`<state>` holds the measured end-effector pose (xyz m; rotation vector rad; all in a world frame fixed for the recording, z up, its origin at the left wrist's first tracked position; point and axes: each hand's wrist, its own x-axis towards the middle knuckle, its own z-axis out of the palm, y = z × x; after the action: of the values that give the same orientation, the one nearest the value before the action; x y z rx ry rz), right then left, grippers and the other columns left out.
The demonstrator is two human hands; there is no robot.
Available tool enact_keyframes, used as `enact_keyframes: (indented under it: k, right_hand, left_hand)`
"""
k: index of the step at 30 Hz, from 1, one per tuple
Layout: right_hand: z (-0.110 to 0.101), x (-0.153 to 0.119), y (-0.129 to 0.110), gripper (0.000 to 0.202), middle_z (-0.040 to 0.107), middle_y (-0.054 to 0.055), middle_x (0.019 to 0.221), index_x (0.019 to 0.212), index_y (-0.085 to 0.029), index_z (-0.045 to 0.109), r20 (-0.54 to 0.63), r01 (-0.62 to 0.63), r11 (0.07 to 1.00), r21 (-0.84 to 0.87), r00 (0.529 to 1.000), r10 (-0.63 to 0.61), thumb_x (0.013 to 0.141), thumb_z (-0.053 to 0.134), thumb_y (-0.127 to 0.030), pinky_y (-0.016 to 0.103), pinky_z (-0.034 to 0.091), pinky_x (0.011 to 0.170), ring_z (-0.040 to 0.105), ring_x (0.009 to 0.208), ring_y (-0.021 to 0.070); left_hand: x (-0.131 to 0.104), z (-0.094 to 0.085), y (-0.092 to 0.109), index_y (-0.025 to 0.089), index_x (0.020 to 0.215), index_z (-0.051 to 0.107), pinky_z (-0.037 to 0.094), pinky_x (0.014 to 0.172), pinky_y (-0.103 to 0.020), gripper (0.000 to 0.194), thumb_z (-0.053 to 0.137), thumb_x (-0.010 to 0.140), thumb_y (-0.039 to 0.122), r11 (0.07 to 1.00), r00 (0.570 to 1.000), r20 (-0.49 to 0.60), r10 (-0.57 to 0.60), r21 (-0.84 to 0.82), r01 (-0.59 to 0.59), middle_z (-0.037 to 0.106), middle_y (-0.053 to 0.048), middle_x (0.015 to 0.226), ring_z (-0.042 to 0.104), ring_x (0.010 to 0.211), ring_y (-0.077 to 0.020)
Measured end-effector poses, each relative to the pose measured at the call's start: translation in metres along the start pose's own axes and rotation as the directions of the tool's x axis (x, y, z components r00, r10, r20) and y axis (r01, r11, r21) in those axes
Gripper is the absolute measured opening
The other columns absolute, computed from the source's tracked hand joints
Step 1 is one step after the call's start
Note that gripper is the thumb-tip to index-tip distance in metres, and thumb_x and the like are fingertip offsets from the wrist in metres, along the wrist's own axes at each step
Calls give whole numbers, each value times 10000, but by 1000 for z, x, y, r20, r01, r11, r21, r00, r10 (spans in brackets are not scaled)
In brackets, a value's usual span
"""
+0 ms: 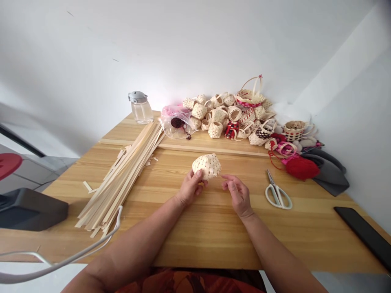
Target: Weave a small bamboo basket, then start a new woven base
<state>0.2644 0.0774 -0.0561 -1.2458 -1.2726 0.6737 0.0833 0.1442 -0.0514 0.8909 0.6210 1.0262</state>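
My left hand [190, 188] grips a small woven basket [207, 166] of pale flat strips by its lower left side, thumb on the near face. The basket is tilted, and small gaps show in its weave; its opening is not visible. Just right of it, my right hand [237, 193] is held apart from the basket, the fingers loosely bent and the index finger reaching toward it. Nothing shows in that hand. Scissors with white handles [278, 195] lie on the table [195, 236] to the right of my right hand.
Long pale strips [122, 179] lie bundled at left, beside a dark grey box [33, 209] and white cable [76, 254]. Behind are a water bottle [141, 108], a plastic bag [177, 122] and piled small baskets [216, 116]. Red yarn [302, 167] and a black phone-like slab [363, 236] are right.
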Motion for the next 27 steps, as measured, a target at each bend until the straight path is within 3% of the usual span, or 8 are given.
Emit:
enact_keyframes:
  k: [3, 8, 11, 14, 17, 20, 24, 27]
  right_hand:
    - [0, 0, 2, 358, 672, 39, 784, 1087, -206, 690, -8, -2, 1000, -2, 1000, 2, 913, 573, -496, 342, 490, 729, 603, 736, 202]
    - [-1, 0, 4, 329, 684, 58, 852, 1064, -212, 687, -38, 0, 996, -85, 999, -3, 892, 606, -480, 367, 498, 781, 625, 810, 224]
    - [4, 1, -7, 449, 685, 100, 1069, 1217, -220, 629, -33, 21, 991, -133, 999, -25, 854, 653, -483, 397, 494, 857, 621, 1002, 263]
    - [17, 5, -28, 775, 566, 132, 1369, 1433, -243, 441, 12, 25, 994, -102, 1000, -24, 766, 746, -493, 409, 505, 888, 562, 1190, 301]
    - [27, 14, -47, 842, 523, 130, 1424, 1448, -243, 405, -12, 24, 993, -115, 1000, -26, 731, 795, -450, 438, 469, 1008, 538, 1245, 297]
    - [23, 30, -49, 797, 539, 126, 1399, 1422, -245, 441, -24, 107, 963, -246, 993, -116, 732, 797, -422, 453, 438, 1058, 541, 1238, 293]
    - [4, 47, -20, 872, 515, 141, 1405, 1441, -240, 425, 83, 240, 859, -452, 970, -227, 685, 826, -405, 506, 389, 1100, 487, 1291, 326]
    - [-5, 48, 5, 942, 480, 146, 1451, 1510, -237, 314, 166, 218, 841, -496, 974, -154, 713, 803, -350, 517, 376, 1115, 461, 1332, 323]
  left_hand:
    - [0, 2, 4, 183, 1218, 540, 112, 327, -162, 782, 603, 717, 779, 995, 998, 31, -52, -80, 55, 640, -141, 1183, 551, 581, -83]
    - [2, 2, 8, 216, 1268, 555, 83, 347, -176, 824, 449, 756, 853, 988, 991, 101, -86, -118, 98, 688, -114, 1076, 512, 544, -86]
    - [2, 2, 3, 216, 1265, 574, 237, 387, -174, 774, 454, 793, 817, 987, 990, 117, -75, -129, 90, 694, -106, 1063, 529, 577, -88]
    - [-1, 2, -6, 204, 1246, 599, 423, 540, -217, 651, 589, 813, 691, 993, 986, 155, -67, -84, 81, 681, -112, 1115, 603, 725, -134]
    - [-2, 0, -15, 215, 1287, 582, 501, 709, -293, 609, 705, 794, 552, 997, 977, 210, -38, 71, 24, 651, -115, 1218, 637, 971, -228]
    - [4, -8, -18, 247, 1402, 470, 503, 897, -365, 681, 670, 828, 553, 974, 989, 96, 111, 187, -128, 549, -119, 1384, 567, 1185, -263]
    - [13, -20, -12, 245, 1417, 423, 475, 972, -374, 631, 567, 895, 569, 901, 942, -156, 298, 372, -224, 517, -125, 1396, 531, 1221, -235]
    - [13, -22, -9, 219, 1349, 496, 463, 980, -365, 547, 547, 915, 547, 878, 950, -138, 280, 437, -195, 569, -118, 1321, 540, 1195, -228]
